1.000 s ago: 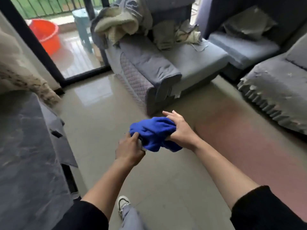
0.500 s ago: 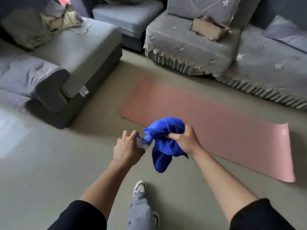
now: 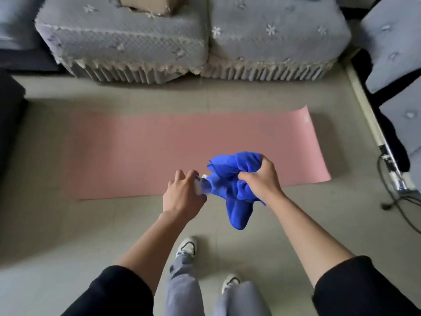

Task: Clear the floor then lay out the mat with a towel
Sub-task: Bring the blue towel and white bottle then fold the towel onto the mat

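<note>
Fingers of the right hand (image 3: 262, 179) are clamped on a bunched blue towel (image 3: 234, 185), whose loose end hangs down below the fist. Those of the left hand (image 3: 184, 195) are curled around a small clear object, perhaps a bottle (image 3: 201, 187), which touches the towel's near edge; what it is cannot be told for sure. Both hands are held above the near long edge of the pink mat (image 3: 182, 144), which lies flat on the tiled floor (image 3: 68, 236) in front of a grey sofa (image 3: 159, 42) with a fringed cover.

Judging from this, the mat is already laid and the towel is the step in hand. To do it well, the left hand probably needs to be freed of the clear object first, so both hands can find two corners of the towel, shake the bundle open and lower it flat and square on the mat. A cable (image 3: 396, 195) lies off the mat's right end, best avoided underfoot.
</note>
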A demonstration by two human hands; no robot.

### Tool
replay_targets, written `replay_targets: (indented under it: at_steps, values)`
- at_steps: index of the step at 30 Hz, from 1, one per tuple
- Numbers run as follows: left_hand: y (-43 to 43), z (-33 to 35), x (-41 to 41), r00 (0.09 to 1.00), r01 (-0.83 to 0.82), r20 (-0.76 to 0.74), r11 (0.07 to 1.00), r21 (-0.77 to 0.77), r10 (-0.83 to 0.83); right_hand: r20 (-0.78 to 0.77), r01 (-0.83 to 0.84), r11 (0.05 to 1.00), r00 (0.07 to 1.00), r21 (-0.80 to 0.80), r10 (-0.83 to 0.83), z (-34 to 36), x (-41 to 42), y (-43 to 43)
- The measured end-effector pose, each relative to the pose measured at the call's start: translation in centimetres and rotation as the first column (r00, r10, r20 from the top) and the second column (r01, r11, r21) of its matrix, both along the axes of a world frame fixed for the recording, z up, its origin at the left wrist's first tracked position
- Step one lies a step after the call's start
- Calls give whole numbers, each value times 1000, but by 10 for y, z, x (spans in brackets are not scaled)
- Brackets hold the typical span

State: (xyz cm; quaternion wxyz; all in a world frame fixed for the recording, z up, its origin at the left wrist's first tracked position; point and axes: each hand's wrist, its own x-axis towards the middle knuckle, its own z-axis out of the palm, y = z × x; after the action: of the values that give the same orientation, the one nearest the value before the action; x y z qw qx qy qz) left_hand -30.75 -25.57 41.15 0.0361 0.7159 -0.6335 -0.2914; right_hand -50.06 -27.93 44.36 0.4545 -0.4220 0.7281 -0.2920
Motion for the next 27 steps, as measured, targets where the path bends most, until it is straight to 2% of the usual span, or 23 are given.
replay_targets:
  at_steps: [4,9,16,22,27]
  values:
    - [-38,-29,-89,997,71,-25,997,22,-71,-151,21,998,988,-57,-30,-25,-91,-33]
    - [-67,-74,-204,997,71,-12,995,75,-70,-234,-83,993,970,-86,60,-66,-206,-67]
    - [-79,-164,-368,997,-76,5,985,153,76,-35,-278,961,960,-13,277,-137,-376,-127]
    - [-88,-256,-455,998,-67,12,981,182,66,83,-234,971,968,-52,237,-207,-461,-164]
    - [-96,-363,-503,999,34,0,976,216,-35,153,-156,982,973,-107,171,-295,-500,-183]
